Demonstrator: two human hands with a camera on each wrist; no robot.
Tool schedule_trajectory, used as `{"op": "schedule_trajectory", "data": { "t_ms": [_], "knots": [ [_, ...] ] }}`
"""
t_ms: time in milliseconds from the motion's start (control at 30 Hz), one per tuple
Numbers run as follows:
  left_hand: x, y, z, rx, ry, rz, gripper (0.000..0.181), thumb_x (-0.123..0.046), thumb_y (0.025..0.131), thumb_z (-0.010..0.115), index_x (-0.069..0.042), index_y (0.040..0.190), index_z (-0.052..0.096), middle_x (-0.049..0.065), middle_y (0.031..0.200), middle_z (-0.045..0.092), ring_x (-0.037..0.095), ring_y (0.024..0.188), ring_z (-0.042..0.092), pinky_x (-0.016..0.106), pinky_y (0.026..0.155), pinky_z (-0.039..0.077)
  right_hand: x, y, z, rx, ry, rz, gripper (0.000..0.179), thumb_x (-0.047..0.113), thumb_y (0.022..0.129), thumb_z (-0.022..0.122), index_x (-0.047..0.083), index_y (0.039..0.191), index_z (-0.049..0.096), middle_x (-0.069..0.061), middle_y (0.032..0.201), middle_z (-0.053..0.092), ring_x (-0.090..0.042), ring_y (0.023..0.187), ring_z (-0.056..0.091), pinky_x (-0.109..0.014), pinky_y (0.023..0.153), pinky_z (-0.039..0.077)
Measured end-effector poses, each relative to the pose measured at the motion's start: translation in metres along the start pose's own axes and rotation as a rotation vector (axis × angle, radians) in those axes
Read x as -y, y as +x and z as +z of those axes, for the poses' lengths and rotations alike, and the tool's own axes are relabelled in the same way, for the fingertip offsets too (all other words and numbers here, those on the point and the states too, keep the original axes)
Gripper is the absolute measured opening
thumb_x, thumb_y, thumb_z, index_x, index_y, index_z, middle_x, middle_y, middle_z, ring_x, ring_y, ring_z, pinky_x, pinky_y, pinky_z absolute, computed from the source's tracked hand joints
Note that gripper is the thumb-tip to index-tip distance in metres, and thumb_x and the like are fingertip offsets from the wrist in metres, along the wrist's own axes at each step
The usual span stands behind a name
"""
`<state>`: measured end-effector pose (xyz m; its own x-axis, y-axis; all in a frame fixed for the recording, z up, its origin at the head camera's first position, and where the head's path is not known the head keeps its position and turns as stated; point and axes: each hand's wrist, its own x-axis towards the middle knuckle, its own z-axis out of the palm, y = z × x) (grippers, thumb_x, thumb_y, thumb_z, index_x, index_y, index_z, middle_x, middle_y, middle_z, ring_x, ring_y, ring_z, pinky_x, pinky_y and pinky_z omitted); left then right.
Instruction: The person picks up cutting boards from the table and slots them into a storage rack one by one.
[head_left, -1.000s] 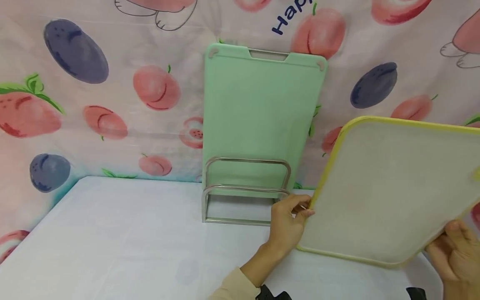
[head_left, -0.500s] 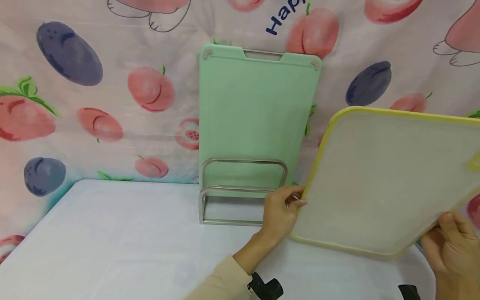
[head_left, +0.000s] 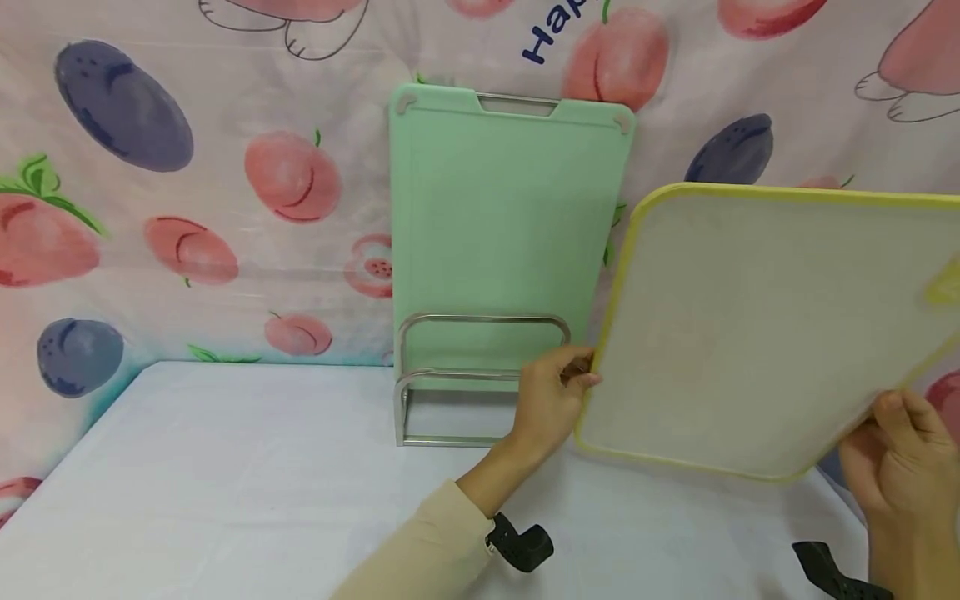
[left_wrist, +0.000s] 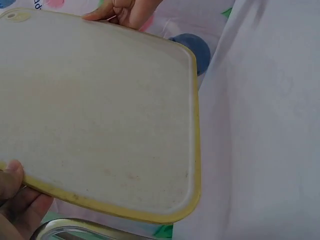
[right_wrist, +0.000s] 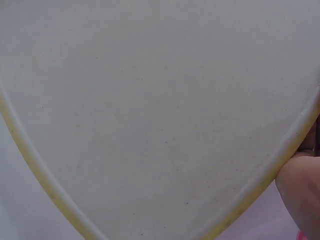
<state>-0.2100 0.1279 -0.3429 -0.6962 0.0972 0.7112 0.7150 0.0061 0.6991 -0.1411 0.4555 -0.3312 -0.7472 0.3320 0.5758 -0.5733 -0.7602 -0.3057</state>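
Note:
Both hands hold a pale cutting board (head_left: 735,333) with a yellow rim, tilted in the air at the right. My left hand (head_left: 549,400) pinches its left edge between thumb and fingers, overlapping the right part of a metal rack in the head view. The lower right edge is gripped by my right hand (head_left: 903,454), thumb on the near face. In the left wrist view, faint stains mark the board (left_wrist: 105,115), and a yellow corner tab (left_wrist: 14,16) has a hole. The right wrist view is mostly filled by the board (right_wrist: 150,110).
The metal rack (head_left: 450,373) stands on the white-covered table (head_left: 247,483). A green cutting board (head_left: 502,225) stands upright in its rear part; the front loop holds no board. Behind hangs a fruit-printed cloth (head_left: 292,92). Black wrist mounts (head_left: 520,543) sit on my wrists.
Both hands have lifted the pale board higher and shifted it slightly left in the view, keeping their hold. The rack and green board stay in place while the head view shifts a little.

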Motion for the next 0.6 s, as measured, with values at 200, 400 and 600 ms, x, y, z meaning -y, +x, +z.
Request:
{"op": "schedule_trajectory", "data": {
  "t_ms": [200, 400, 600],
  "knots": [
    [-0.003, 0.006, -0.004, 0.001, -0.009, 0.007, 0.018, 0.009, 0.077, 0.073, 0.008, 0.094, 0.069, 0.012, 0.076, 0.068, 0.016, 0.065, 0.063, 0.017, 0.06, 0.05, -0.002, 0.004, 0.007, 0.036, -0.017, 0.013, 0.011, -0.02, 0.088, 0.044, -0.028, 0.088, 0.052, -0.028, 0.081, 0.055, -0.037, 0.076, 0.057, -0.039, 0.073, 0.047],
    [-0.004, 0.011, -0.004, 0.007, 0.023, 0.006, 0.018, 0.009, 0.077, 0.073, 0.008, 0.095, 0.069, 0.013, 0.077, 0.069, 0.015, 0.066, 0.063, 0.015, 0.061, 0.05, -0.002, 0.007, 0.01, 0.031, -0.012, 0.005, 0.011, -0.021, 0.088, 0.043, -0.028, 0.09, 0.052, -0.029, 0.081, 0.055, -0.038, 0.076, 0.058, -0.04, 0.072, 0.047],
    [-0.004, 0.016, -0.004, 0.022, 0.04, 0.002, 0.018, 0.009, 0.077, 0.072, 0.008, 0.095, 0.069, 0.013, 0.078, 0.069, 0.016, 0.065, 0.064, 0.015, 0.061, 0.05, -0.003, 0.009, 0.013, -0.002, -0.032, -0.023, 0.014, -0.022, 0.088, 0.043, -0.027, 0.094, 0.055, -0.03, 0.084, 0.058, -0.038, 0.08, 0.059, -0.04, 0.076, 0.047]
  ]
}}
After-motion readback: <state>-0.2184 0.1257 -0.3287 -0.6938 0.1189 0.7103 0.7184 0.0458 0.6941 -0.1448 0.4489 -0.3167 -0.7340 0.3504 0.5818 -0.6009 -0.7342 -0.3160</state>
